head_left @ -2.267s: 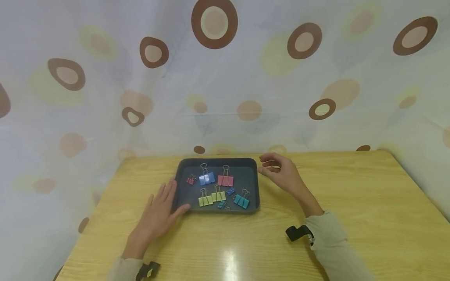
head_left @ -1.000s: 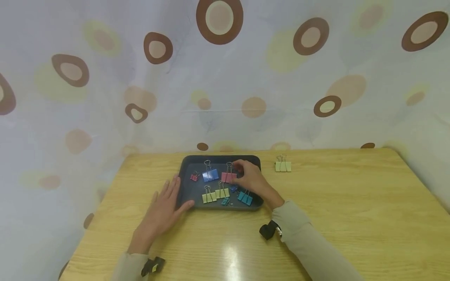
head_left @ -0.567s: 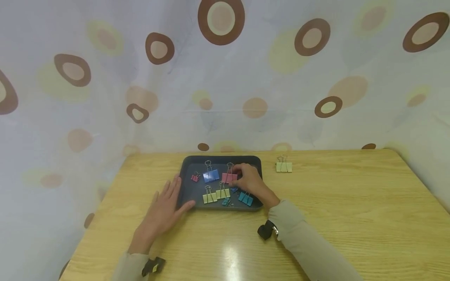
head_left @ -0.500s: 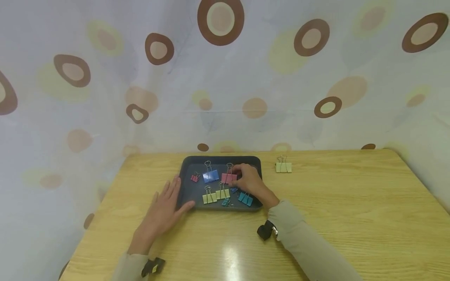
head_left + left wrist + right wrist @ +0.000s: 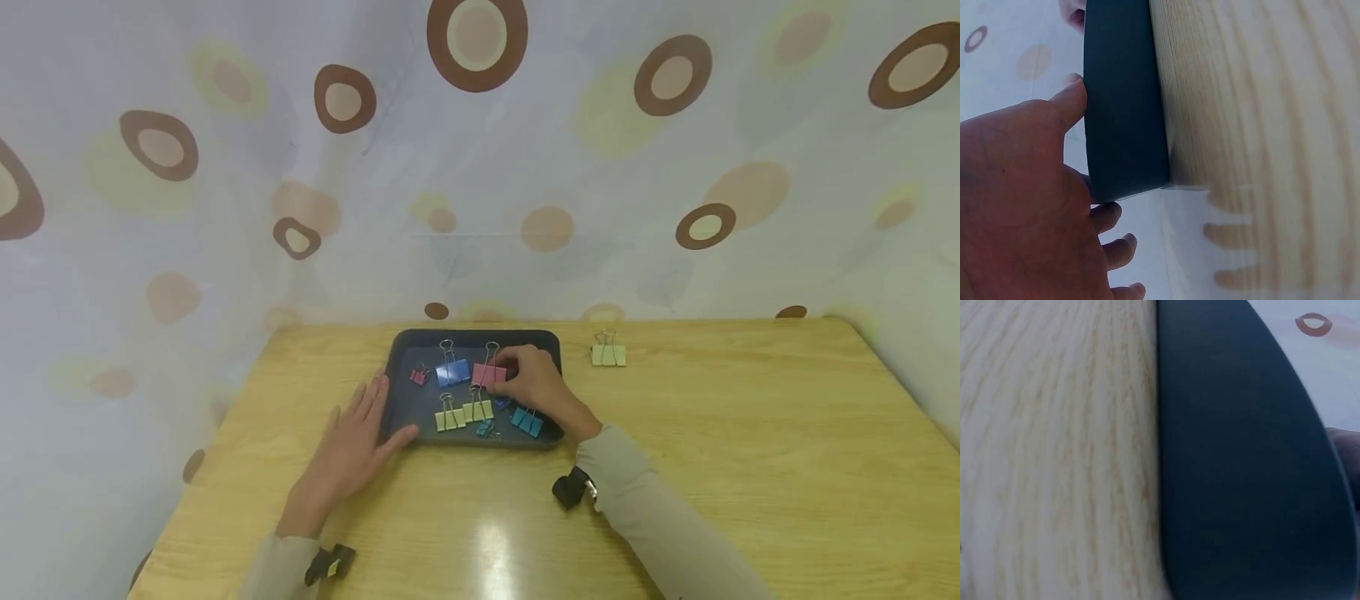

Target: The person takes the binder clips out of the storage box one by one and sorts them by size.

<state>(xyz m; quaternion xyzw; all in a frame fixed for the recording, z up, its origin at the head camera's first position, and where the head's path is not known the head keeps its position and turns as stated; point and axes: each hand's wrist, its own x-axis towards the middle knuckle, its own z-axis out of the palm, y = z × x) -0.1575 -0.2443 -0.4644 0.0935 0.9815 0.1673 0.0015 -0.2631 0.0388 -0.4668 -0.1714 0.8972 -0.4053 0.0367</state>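
Observation:
A dark shallow tray (image 5: 399,425) holds several binder clips. My left hand (image 5: 345,446) lies along its left side, fingers straight, the thumb over the front left corner; in the left wrist view the left hand (image 5: 1022,181) is against the tray's wall (image 5: 1122,100). My right hand (image 5: 538,383) reaches in over the right side and pinches the large pink binder clip (image 5: 487,376) at its right end. A blue clip (image 5: 452,373) lies left of it, two yellow clips (image 5: 450,419) in front. The tray wall (image 5: 1241,456) hides most of the right hand in the right wrist view.
Another yellow binder clip (image 5: 608,356) is on the wooden table (image 5: 712,467), right of the tray near the back edge. A small pink clip (image 5: 419,376), a teal clip (image 5: 527,422) and other small clips share the tray. A patterned curtain (image 5: 375,167) hangs behind.
My right hand has moved left from beside the tray to the pink clip, uncovering the yellow clip on the table. The pink clip has shifted slightly. The left hand stays at the tray.

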